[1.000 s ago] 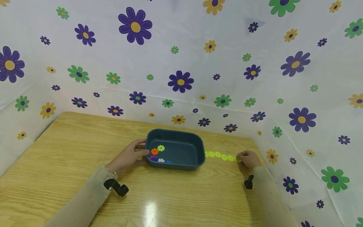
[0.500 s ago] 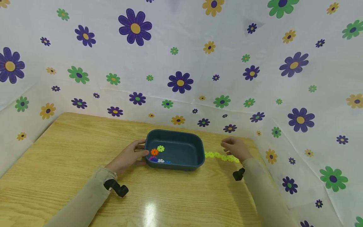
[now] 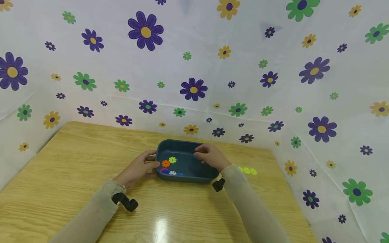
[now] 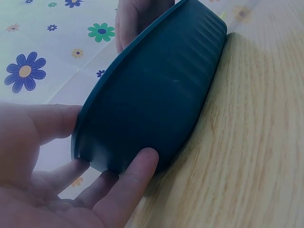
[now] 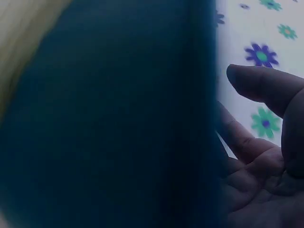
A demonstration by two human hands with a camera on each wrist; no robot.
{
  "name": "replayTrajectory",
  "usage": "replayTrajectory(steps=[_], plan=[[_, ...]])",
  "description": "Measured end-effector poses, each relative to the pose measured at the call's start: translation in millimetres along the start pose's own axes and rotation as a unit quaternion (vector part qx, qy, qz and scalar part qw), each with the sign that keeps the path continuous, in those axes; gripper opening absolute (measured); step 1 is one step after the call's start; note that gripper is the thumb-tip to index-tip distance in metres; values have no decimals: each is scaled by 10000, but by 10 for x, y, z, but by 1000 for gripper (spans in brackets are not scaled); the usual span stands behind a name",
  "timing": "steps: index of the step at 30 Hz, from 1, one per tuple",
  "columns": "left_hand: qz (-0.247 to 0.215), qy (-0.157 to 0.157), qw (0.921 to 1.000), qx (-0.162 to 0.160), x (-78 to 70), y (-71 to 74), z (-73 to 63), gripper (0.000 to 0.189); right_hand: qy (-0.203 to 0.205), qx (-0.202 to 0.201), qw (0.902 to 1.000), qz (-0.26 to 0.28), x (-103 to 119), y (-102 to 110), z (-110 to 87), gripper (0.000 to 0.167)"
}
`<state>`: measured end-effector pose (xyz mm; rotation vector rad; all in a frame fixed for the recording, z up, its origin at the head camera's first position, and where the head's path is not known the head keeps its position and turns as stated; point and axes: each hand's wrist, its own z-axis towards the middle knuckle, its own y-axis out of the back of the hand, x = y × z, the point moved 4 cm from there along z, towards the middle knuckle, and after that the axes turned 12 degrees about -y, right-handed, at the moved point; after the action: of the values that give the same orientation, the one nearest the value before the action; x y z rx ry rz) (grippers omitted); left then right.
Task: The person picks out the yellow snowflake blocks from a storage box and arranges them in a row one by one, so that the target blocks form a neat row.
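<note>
A dark blue-green plastic basin (image 3: 182, 180) stands on the wooden table. Its left end is held by my left hand (image 3: 138, 168), thumb at the rim and other fingers against the outer wall, as the left wrist view shows on the basin (image 4: 152, 90). Above the basin's right part hovers my right hand (image 3: 212, 157), fingers loosely bent, with nothing visible between them. Inside at the left lie flower-shaped toy discs: yellow-green (image 3: 172, 160), orange (image 3: 165, 163), white (image 3: 173, 172), plus pink and blue ones. In the right wrist view, the basin wall hides part of the right hand (image 5: 261, 166).
A row of yellow-green discs (image 3: 247, 170) lies on the table right of the basin, partly covered by the right sleeve. Behind the table (image 3: 91, 148) hangs a white flower-print cloth (image 3: 170, 67), which also closes off both sides.
My right hand has left the far right end of the disc row and moved left, over the basin. The left hand has stayed at the basin's left end.
</note>
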<state>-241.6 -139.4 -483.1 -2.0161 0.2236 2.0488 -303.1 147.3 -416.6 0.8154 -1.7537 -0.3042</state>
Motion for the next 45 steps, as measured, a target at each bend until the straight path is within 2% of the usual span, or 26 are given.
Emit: replayTrajectory(steps=[5,9,18,29,34,40,45], plan=[[-25,28,10000,9,2,-11,7,68,0,199,9992,-353,83,-376,150,26],[-13,46,10000,3,-11,-19,7,68,-68,217,9986,-479,104,-534,269,25],[-65,42,10000,62,-30,-22,13,69,93,75,9930,-1177,210,-707,427,30],[-91,-57,9999,75,-21,29,1,66,-117,-185,9864,-1629,289,-850,476,25],[-103,-53,9999,75,-14,29,-5,66,-238,-195,9873,-1561,297,-864,443,24],[-79,-32,9999,57,-2,24,0,66,-249,-232,9921,-1205,283,-832,404,16],[-81,6,10000,23,2,11,5,68,-132,175,9991,-352,274,-782,333,9]])
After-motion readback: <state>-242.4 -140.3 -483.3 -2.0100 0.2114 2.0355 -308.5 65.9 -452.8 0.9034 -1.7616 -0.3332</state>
